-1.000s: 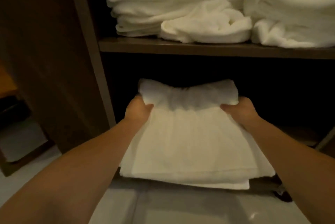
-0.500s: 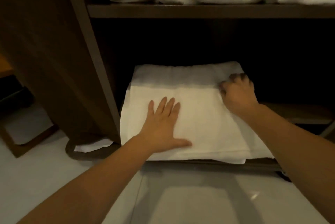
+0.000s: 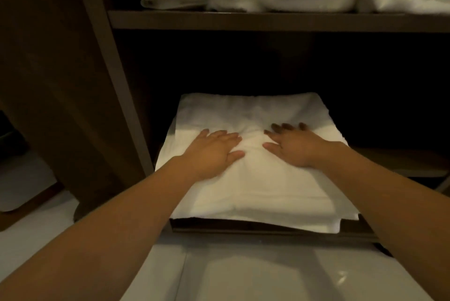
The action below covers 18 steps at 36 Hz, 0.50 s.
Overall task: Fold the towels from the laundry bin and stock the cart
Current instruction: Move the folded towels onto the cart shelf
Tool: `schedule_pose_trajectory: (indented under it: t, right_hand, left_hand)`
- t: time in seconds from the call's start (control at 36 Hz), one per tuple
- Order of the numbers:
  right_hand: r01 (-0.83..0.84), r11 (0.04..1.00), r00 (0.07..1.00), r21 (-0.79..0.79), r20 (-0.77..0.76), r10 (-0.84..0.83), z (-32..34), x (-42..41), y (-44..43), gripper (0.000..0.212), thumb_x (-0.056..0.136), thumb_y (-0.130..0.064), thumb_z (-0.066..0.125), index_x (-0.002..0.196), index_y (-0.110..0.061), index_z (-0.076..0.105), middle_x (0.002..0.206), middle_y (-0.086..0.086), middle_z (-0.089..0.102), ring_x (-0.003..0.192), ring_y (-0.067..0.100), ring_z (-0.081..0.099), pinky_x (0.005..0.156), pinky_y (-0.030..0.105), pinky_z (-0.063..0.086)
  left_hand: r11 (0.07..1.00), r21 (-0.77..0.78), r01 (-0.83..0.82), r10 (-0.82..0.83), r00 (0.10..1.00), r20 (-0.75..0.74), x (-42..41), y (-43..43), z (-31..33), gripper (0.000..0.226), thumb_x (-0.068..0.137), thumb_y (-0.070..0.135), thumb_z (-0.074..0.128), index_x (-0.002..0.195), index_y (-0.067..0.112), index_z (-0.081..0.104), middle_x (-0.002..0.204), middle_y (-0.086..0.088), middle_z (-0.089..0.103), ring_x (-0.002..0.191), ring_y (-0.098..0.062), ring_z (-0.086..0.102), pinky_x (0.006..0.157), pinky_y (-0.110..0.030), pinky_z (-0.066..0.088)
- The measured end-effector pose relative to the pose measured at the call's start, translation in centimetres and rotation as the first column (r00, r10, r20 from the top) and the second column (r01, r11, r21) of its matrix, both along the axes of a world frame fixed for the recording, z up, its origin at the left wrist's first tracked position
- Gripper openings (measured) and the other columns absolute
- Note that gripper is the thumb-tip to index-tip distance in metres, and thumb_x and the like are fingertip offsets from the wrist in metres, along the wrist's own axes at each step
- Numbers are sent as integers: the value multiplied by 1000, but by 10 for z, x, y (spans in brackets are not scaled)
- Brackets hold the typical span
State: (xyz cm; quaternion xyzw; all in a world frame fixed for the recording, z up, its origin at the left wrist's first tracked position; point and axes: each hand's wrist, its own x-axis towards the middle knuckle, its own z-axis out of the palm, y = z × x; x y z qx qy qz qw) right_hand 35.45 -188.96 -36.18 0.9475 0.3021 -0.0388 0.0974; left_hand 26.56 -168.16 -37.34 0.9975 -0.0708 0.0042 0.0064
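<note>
white towel (image 3: 255, 186) lies flat beneath outstretched fingers (image 3: 224, 136).

Left hand (image 3: 212, 152), right hand (image 3: 295, 148), two shelves (image 3: 243, 20), four towel piles (image 3: 255, 191)

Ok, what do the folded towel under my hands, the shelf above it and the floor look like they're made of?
The folded towel: white soft cloth, likely cotton, matte; it creases softly and shows stacked layers at its front edge. The shelf board: dark brown wood or wood-look laminate, satin; grain too dim to confirm. The floor: pale tile or stone, glossy, with a light reflection.
</note>
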Motion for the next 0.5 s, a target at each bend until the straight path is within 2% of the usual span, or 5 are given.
schedule_pose_trajectory:
  t: [0.19, 0.25, 0.33, 0.42, 0.5]
  right_hand:
    - [48, 999, 997, -7, -64, -48, 3, 12, 10, 61, 98, -59, 12, 153, -32, 7, 161, -6, 2, 148, 17, 6, 119, 44, 5]
    - [56, 998, 996, 2, -70, -56, 4, 10, 9, 61, 98, -59, 13, 153, -32, 8, 161, -6, 2, 148, 17, 6, 119, 43, 4]
    - [60, 998, 996, 2, -67, -59, 6, 7, 11, 61, 98, -59, 13, 153, -32, 8, 161, -6, 2, 148, 17, 6, 119, 43, 4]
    - [57, 998, 997, 7, -54, -56, 4, 6, 10, 61, 98, -58, 13, 153, -31, 8, 161, -6, 3, 148, 17, 6, 119, 44, 4]
    - [45, 999, 998, 28, -48, -44, 3, 5, 8, 60, 98, -57, 13, 153, -31, 9, 161, -5, 4, 148, 18, 7, 119, 44, 4]
  left_hand:
    - [994, 87, 64, -83, 966, 244, -33, -28, -16, 55, 103, 37, 25, 154, 26, 9, 161, -7, 9, 147, -27, 8, 119, -49, -2]
    - [991, 108, 84, -108, 967, 233, -52, -35, -36, 69, 97, 55, 27, 153, 29, -2, 162, -8, -4, 148, -29, -6, 117, -54, -10]
    - [978, 203, 46, -88, 975, 204, -59, -35, -63, 114, 78, 75, 48, 148, 24, -26, 155, -14, -30, 141, -35, -27, 108, -62, -22]
    - [956, 294, -9, -47, 982, 182, -60, -36, -79, 126, 83, 54, 62, 131, 18, -49, 134, -18, -57, 125, -38, -50, 96, -64, -35]
    - [953, 303, -4, -50, 984, 169, -59, -35, -83, 121, 89, 34, 59, 122, 19, -57, 125, -17, -63, 115, -38, -59, 90, -62, -40]
